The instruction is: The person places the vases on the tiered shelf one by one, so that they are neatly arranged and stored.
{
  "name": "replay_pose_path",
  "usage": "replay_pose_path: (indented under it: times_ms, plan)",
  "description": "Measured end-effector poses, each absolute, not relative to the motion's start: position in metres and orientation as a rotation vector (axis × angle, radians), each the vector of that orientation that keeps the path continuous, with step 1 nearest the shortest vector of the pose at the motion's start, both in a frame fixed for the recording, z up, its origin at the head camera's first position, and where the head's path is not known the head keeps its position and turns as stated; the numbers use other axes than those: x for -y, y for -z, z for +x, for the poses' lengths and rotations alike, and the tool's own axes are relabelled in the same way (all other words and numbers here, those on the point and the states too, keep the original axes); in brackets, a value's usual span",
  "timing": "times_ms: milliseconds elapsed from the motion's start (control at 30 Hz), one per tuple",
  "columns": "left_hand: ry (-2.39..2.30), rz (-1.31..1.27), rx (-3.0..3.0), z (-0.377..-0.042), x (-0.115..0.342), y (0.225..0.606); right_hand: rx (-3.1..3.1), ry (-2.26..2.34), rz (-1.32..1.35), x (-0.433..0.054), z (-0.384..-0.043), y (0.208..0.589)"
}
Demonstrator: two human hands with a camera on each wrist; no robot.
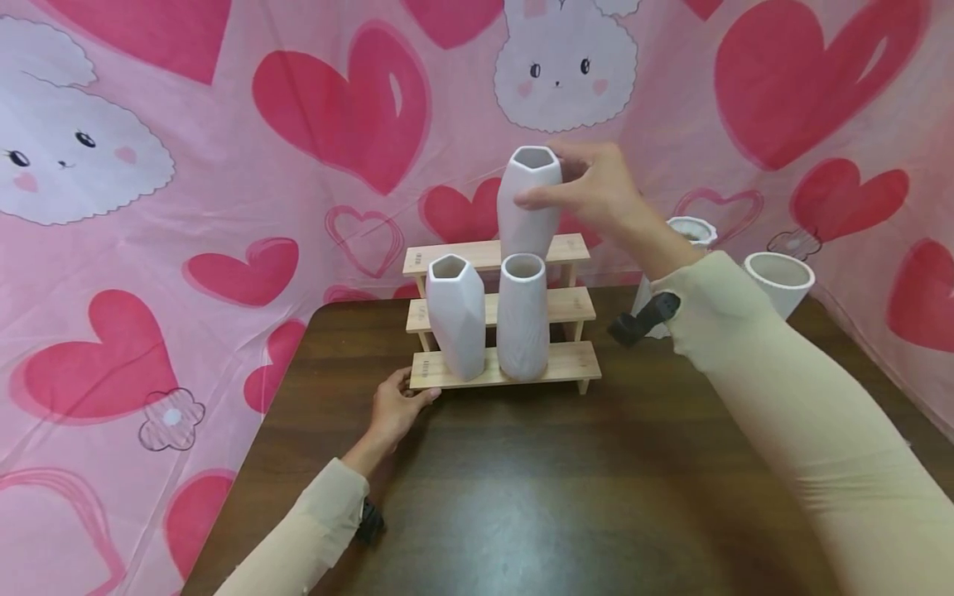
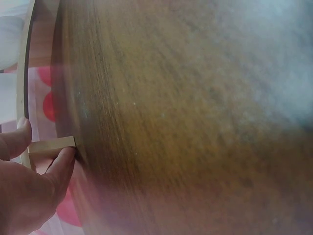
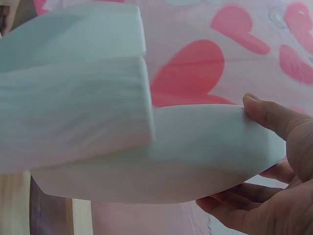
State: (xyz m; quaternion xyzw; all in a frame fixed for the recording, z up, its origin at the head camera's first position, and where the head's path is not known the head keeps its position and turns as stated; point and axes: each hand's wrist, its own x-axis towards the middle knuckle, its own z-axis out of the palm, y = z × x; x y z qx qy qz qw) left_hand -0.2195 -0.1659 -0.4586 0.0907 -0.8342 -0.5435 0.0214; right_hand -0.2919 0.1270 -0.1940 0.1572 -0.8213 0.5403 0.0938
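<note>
Right hand (image 1: 596, 186) has its grip round the back vase (image 1: 525, 211) near the rim, behind the front vases (image 1: 523, 327); I'd move it upright, clear of those, left hand (image 1: 395, 406) gripping the stand (image 1: 574, 361).

A: What garment was fitted?
B: Long sleeves in plain pale cream. The left sleeve (image 1: 301, 530) terminated at the wrist in a broad, creased cuff (image 1: 345, 492); the left hand (image 1: 395, 410) was bare beyond it.
A: And the opposite side?
B: The right sleeve (image 1: 790, 372) matched in colour. Its end was loosely gathered, with a wavy edge, and fine wrinkles crossed it further up. The right hand (image 1: 596, 186) was likewise bare.
A: Attached hardware?
B: One black unit per wrist. The right wrist unit (image 1: 632, 327) comprised rounded blocks; the left wrist unit (image 1: 370, 521) appeared compact. Markings on either were too small to read.
</note>
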Motion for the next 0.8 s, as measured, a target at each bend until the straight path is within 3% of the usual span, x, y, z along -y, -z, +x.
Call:
replay_pose_path:
  times_ms: [800]
  plan:
    - [1.692, 0.275, 2.573, -0.217, 0.162, 0.457, 2.534, -1.628, 0.541, -0.084, -0.305, 0.219]
